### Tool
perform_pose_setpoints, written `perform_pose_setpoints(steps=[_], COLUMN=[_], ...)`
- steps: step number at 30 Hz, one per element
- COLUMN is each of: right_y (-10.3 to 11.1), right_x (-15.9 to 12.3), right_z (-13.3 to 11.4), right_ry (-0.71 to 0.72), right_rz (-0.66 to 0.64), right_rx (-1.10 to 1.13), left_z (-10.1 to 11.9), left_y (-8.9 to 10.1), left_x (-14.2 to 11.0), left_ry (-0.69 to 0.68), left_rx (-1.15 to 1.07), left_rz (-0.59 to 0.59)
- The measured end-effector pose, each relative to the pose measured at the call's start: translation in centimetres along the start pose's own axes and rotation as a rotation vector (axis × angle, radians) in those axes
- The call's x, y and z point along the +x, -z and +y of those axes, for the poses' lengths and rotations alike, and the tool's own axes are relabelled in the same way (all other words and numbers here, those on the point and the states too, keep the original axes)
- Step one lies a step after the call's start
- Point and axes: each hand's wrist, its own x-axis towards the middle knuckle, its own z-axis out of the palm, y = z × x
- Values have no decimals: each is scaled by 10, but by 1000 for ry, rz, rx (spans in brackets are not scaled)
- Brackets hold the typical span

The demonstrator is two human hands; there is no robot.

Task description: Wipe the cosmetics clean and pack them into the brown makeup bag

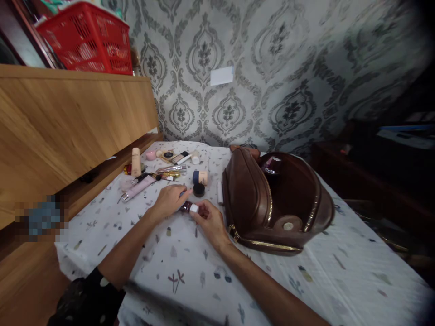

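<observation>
Left fingers (184, 194) are hiding part of the bottle (186, 207), mosaic is masking a bluish thing (43, 218), top edge is cropping things in the basket (110, 45), bottom edge is cropping a sleeve (89, 296), shadow is dimming the bag (245, 192) inside

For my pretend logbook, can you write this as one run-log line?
left hand: holding dark bottle | right hand: at white cap | brown bag: open | lavender tube: on tablecloth

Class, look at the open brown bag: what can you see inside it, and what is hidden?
Inside the brown bag, a small shiny item shows at the opening's far side. The bag's near side and shadow hide the bottom, so anything lying there cannot be seen.
</observation>
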Motion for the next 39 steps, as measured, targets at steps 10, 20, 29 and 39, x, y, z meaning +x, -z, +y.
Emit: perform_pose_setpoints(steps=[10,20,29,39], right_y=[-1,0,-2,-1], right_x=[2,1,-4,-6], right_z=[0,-5,-10,-13], right_ry=[-35,0,56,20], right_rz=[2,-70,-103,-168], right_rx=[45,30,9,-65], left_z=[-20,-7,12,1], left_y=[3,15,9,10], left_x=[-17,-10,-23,-42], left_ry=[66,115,-38,-10], left_rx=[-23,72,42,-43], left_rz=[45,62,-151,-59])
